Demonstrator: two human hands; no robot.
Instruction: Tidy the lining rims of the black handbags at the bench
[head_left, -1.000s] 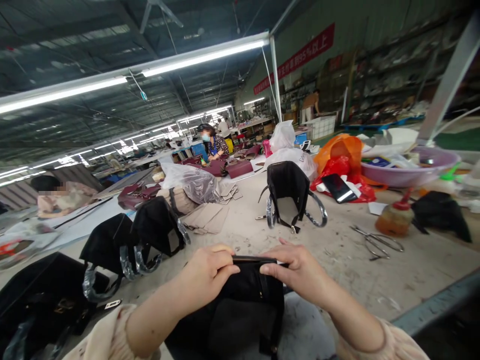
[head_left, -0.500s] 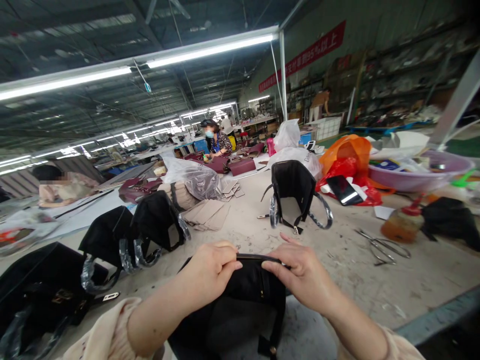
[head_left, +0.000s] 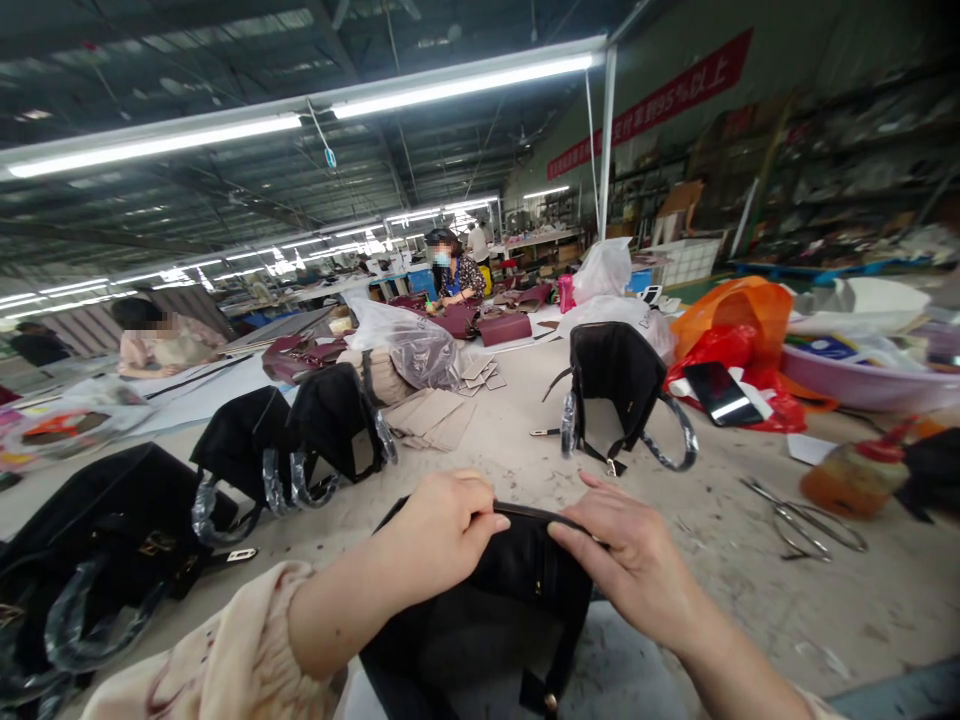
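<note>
A black handbag (head_left: 517,570) lies close to me at the table's front, its mouth gaping and a small zip showing inside. My left hand (head_left: 450,525) pinches the bag's top edge between thumb and curled fingers. A short way to the right, my right hand (head_left: 626,540) grips the same edge, thumb on the near side and the fingers over the far side. Between the two hands a short stretch of the dark rim is visible. Beyond them stands another black handbag (head_left: 611,375) with plastic-wrapped handles.
Several black bags, one (head_left: 97,530) nearest, stand along the left. Beige card pieces (head_left: 431,418) lie mid-table. On the right are scissors (head_left: 799,520), a bottle of amber liquid (head_left: 855,480), a phone (head_left: 721,393) and a purple basin (head_left: 870,378). A co-worker (head_left: 454,270) sits beyond.
The view has swung a little to the left, so the scene sits further right. Both hands keep their hold on the bag's edge, with little movement along it.
</note>
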